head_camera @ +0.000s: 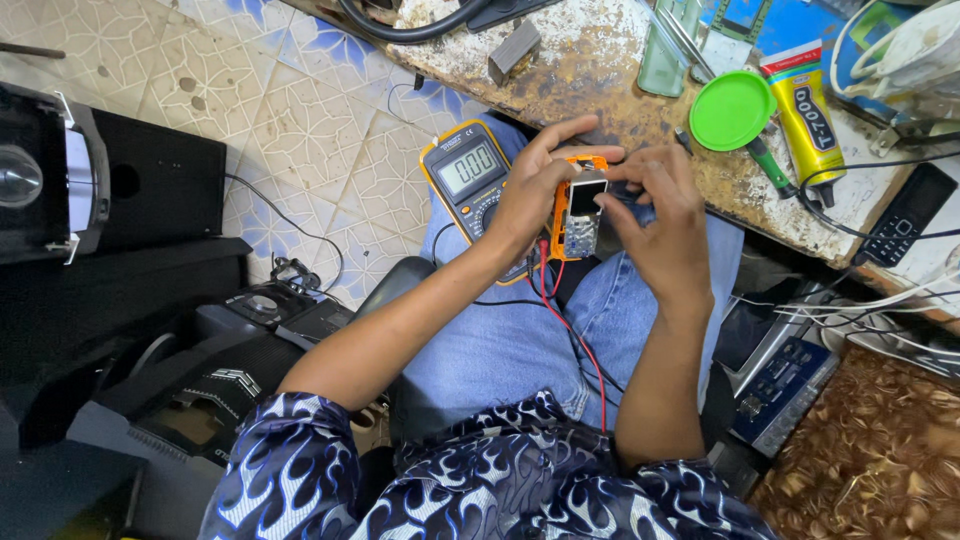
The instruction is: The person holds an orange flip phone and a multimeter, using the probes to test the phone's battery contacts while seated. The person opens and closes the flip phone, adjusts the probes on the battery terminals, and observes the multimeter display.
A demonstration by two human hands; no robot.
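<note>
Seen from the head camera, looking down onto a lap in blue jeans [520, 340].

Left hand [535, 190]: curled around an opened small orange device [578, 215], fingers closed on its left edge and top, thumb side against the casing. Device held upright above the thighs, bare circuit board and a small screen facing up.

Right hand [660, 215]: closed in a pinch at the device's upper right corner, fingertips touching the casing beside the screen.

Just left of the device, partly under the left hand: a yellow-framed multimeter [470, 175] lying on the left thigh, display lit. Red lead [580, 345] and a black one running from beneath the hands down across the jeans.

Beyond the hands, a worn, rust-stained tabletop [590, 70]. On it: a round green lid [733, 110], a green-handled tool [770, 165] just beside it, a yellow glue tube [808, 110] to the right, a clear plastic container [668, 45] behind, a small dark block [513, 50] farther left. Near the right edge, a black keypad phone [905, 215] among white and black cables.

On the left, dark speaker boxes [110, 190] on a patterned tile floor [290, 120]. Lower right, a blue box with knobs [785, 385]. Patterned blue shirt sleeves [480, 480] at the bottom.
</note>
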